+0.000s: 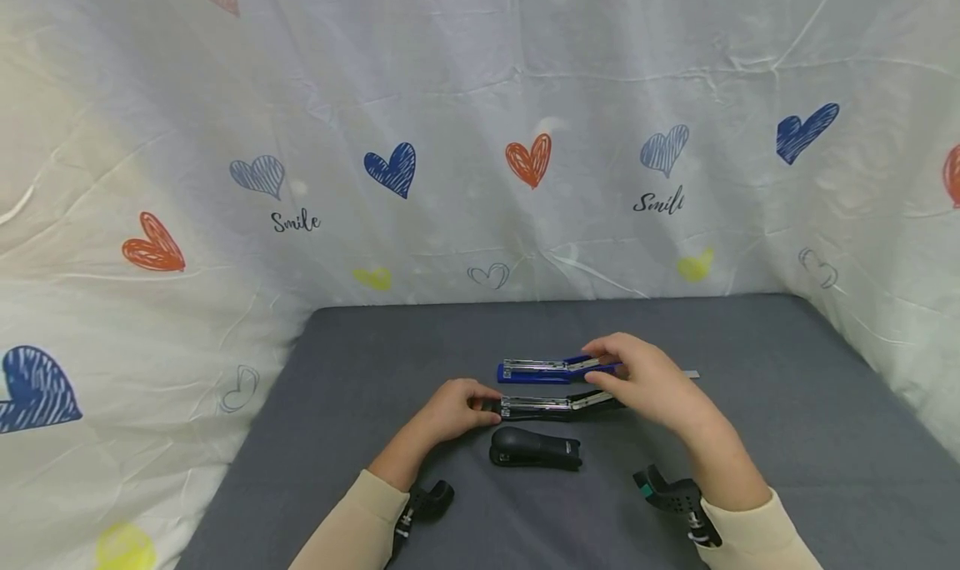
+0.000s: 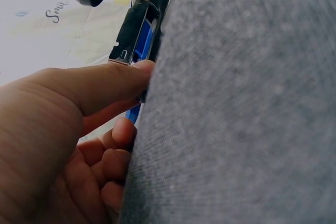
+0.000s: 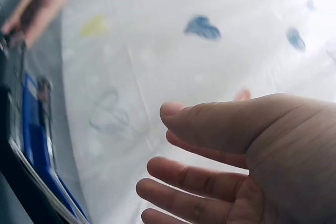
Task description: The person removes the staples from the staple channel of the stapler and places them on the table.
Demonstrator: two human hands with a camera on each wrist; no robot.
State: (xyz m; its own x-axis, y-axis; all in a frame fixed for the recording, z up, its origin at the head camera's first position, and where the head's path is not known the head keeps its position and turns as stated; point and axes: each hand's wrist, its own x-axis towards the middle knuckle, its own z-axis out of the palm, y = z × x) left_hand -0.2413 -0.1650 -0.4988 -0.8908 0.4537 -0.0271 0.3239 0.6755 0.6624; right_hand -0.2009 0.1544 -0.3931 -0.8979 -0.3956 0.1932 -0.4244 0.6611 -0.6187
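Note:
An opened-out black stapler [image 1: 536, 407] lies on the grey cloth with its silver staple channel facing up. At its left end, my left hand [image 1: 453, 409] pinches it between thumb and fingers; the left wrist view has the thumb [image 2: 118, 83] against that end. Just behind lies a blue stapler [image 1: 534, 376], likewise opened out. Over the right ends of these two is my right hand [image 1: 641, 378], its fingers parted. The right wrist view shows nothing between the thumb and fingers of this hand [image 3: 252, 156], with the blue stapler [image 3: 35, 145] off to the left.
Closer to me, a closed black stapler [image 1: 535, 449] lies on its side. A thin pale strip [image 1: 692, 374] pokes out beyond my right hand. White cloth [image 1: 450, 78] printed with hearts hangs behind the grey-covered table [image 1: 375, 345] and along its sides.

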